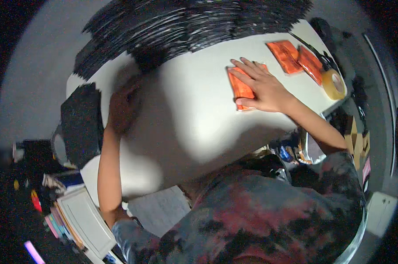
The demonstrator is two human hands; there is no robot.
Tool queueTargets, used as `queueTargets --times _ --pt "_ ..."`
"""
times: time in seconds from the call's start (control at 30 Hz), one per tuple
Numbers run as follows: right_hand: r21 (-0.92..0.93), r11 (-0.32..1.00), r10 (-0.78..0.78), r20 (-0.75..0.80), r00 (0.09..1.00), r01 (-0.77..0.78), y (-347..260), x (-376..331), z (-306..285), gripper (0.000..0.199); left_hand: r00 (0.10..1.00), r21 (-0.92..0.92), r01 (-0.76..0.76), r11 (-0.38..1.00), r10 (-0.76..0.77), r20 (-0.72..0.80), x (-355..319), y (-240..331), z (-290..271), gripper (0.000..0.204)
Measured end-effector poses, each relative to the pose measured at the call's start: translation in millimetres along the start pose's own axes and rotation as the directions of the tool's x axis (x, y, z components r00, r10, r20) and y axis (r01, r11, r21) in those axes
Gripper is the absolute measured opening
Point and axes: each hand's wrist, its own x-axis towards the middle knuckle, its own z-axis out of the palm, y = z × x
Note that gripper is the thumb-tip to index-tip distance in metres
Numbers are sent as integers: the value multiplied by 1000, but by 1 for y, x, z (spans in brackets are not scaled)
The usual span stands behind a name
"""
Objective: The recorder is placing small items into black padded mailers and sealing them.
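My right hand [269, 91] lies flat, fingers spread, over an orange packet [241, 87] on the white table [199, 97]. The thumb rests at the packet's near end, and the palm hides its right part. On the table's left side, my left hand [124, 108] is in deep shadow near the edge. Its fingers are too dark to make out, and I cannot tell whether they hold anything. Two more orange packets, one flat [286, 56] and one beside it [311, 65], lie beyond my right hand, slightly overlapping.
A roll of yellowish tape [334, 84] stands at the right edge, near a dark tool. Long stacks of black plastic sleeves [194, 26] line the far side, with another black stack [81, 125] at the left. A white drawer unit [84, 218] is at lower left.
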Motion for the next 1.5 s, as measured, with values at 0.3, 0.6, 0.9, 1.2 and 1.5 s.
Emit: queueTargets --times 0.3,0.6,0.9,1.2,1.5 --pt "73 976 -207 -3 978 206 -25 35 4 85 967 160 58 985 -15 -255 -18 32 -19 29" --pt "125 902 -410 -50 911 413 -46 100 28 85 839 614 541 576 -425 -341 -75 15 -53 67" --pt "85 889 -439 -122 890 450 -34 108 46 79 924 530 383 756 -304 -233 -70 46 -53 47" --pt "153 882 -438 -80 895 446 -16 97 31 82 972 375 -91 923 0 237 -68 106 -7 47" --pt "146 904 -388 -112 915 401 -16 96 41 82 994 229 37 973 -59 91 -45 71 11 54"
